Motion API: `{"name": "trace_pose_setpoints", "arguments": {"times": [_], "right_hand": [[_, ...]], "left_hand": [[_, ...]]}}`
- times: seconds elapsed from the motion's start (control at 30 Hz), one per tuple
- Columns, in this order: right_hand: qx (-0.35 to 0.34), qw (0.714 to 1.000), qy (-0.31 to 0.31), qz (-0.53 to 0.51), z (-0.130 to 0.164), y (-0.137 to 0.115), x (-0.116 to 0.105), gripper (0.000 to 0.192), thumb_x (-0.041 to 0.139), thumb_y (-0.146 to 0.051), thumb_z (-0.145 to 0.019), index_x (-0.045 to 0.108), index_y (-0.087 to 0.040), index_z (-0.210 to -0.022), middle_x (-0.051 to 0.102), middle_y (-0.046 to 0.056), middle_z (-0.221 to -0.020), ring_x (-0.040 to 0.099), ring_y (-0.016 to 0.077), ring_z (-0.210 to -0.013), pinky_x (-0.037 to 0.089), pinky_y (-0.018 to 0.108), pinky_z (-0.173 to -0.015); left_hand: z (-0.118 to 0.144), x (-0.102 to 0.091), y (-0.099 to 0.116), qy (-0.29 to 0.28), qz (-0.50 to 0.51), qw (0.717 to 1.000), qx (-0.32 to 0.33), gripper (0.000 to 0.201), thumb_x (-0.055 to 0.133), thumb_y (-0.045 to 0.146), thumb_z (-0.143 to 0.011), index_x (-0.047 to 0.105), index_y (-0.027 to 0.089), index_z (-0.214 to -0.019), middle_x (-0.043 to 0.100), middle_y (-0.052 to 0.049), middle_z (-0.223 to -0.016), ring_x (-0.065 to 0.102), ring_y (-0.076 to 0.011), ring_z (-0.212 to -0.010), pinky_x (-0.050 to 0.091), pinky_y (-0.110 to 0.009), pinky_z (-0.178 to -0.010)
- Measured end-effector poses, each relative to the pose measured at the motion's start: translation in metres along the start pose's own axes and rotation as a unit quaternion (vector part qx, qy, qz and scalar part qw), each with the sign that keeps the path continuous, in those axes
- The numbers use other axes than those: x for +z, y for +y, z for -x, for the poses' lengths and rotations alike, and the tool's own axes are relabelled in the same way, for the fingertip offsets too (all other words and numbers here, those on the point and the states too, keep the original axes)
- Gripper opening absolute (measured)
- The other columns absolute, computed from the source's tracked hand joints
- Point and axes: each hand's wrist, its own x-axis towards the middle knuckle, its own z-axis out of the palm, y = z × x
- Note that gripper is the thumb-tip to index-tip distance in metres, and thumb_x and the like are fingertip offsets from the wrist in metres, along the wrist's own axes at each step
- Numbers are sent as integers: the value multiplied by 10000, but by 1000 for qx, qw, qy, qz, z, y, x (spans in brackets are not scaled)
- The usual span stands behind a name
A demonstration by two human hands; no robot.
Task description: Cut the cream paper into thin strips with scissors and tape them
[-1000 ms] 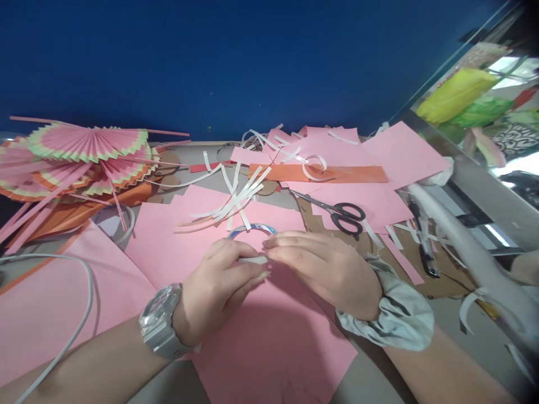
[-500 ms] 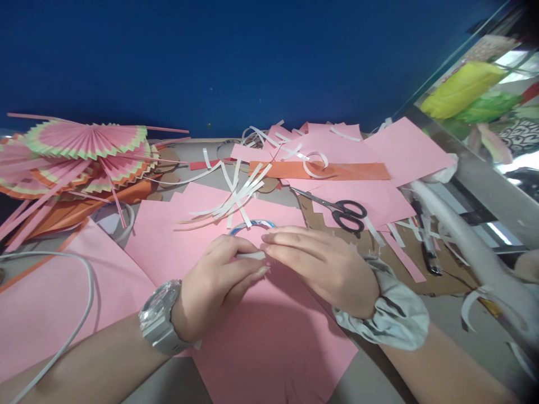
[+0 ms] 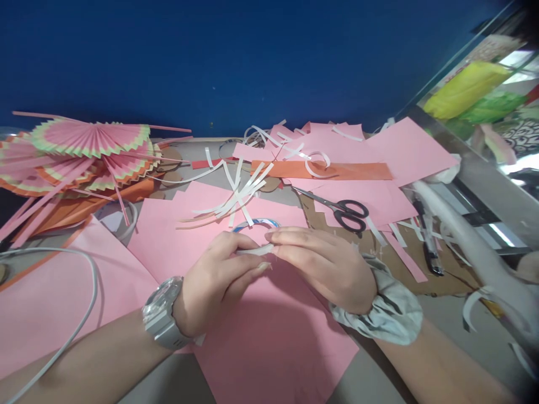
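A short white paper strip [image 3: 257, 251] is pinched between the fingertips of the left hand [image 3: 214, 280] and the right hand [image 3: 324, 266], both grips being closed on it at its two ends; the strip is held just above a large pink paper sheet [image 3: 269, 336] that is spread on the desk [image 3: 168, 381]; whether the strip touches the sheet cannot be told. A silver wristwatch [image 3: 162, 314] is worn on the left wrist; a grey scrunchie [image 3: 387, 311] is worn on the right. Just behind the fingers a roll of tape [image 3: 256, 224] is partly hidden; beyond it a loose bundle of white strips [image 3: 236, 199] is laid across the pink paper. Black-handled scissors [image 3: 341, 212] are seen to the right of the tape, lying half open on pink sheets and brown cardboard [image 3: 379, 247]; an orange paper band [image 3: 324, 170] is laid behind them. Folded pink paper fans [image 3: 84, 148] are stacked at the far left; a white cable [image 3: 84, 303] is curved over the near left of the desk.
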Motion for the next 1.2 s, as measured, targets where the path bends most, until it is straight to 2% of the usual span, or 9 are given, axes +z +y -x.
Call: {"name": "trace_pose_setpoints", "arguments": {"times": [0.57,0.77,1.0,1.1,1.13,1.2], "right_hand": [[30,999,-11,-32,1,0,2,183,417,-88,-916,587,-145,-880,697,119,-966,640,195,-968,559,334,-827],[48,996,-13,-67,2,-1,2,157,428,-85,-913,568,-155,-916,685,119,-1008,625,195,-1013,546,350,-845],[111,984,28,-136,1,1,-1,157,471,-66,-870,508,-218,-890,655,75,-1003,614,195,-1002,519,362,-831],[159,976,55,-137,-1,-1,-4,106,495,-111,-854,491,-216,-868,614,47,-881,607,191,-867,499,344,-769],[185,972,42,-141,-3,-2,-5,73,494,-141,-861,491,-212,-843,596,29,-819,599,176,-788,493,320,-726],[249,951,-27,-180,-6,-6,-6,113,464,-195,-892,491,-205,-783,570,-6,-721,567,142,-659,471,269,-634]], "left_hand": [[-1,-1,0,-3,-1,1000,10,201,511,113,-863,659,173,-985,569,-59,-963,539,-157,-888,467,-292,-806],[-2,0,0,-4,2,1000,9,214,507,128,-871,659,186,-1010,580,-59,-964,545,-158,-886,473,-299,-809],[-3,-1,1,-7,-5,1000,4,197,504,135,-873,664,185,-978,576,-55,-921,542,-148,-836,475,-286,-771],[1,1,2,4,-37,999,11,179,534,126,-854,652,186,-974,583,-55,-940,529,-156,-830,454,-305,-775],[3,2,2,13,-57,998,19,179,550,119,-843,644,187,-981,590,-53,-949,523,-163,-836,444,-316,-782],[7,3,2,22,-105,993,42,240,569,96,-820,614,192,-1035,602,-53,-991,508,-180,-868,419,-337,-812]]}}
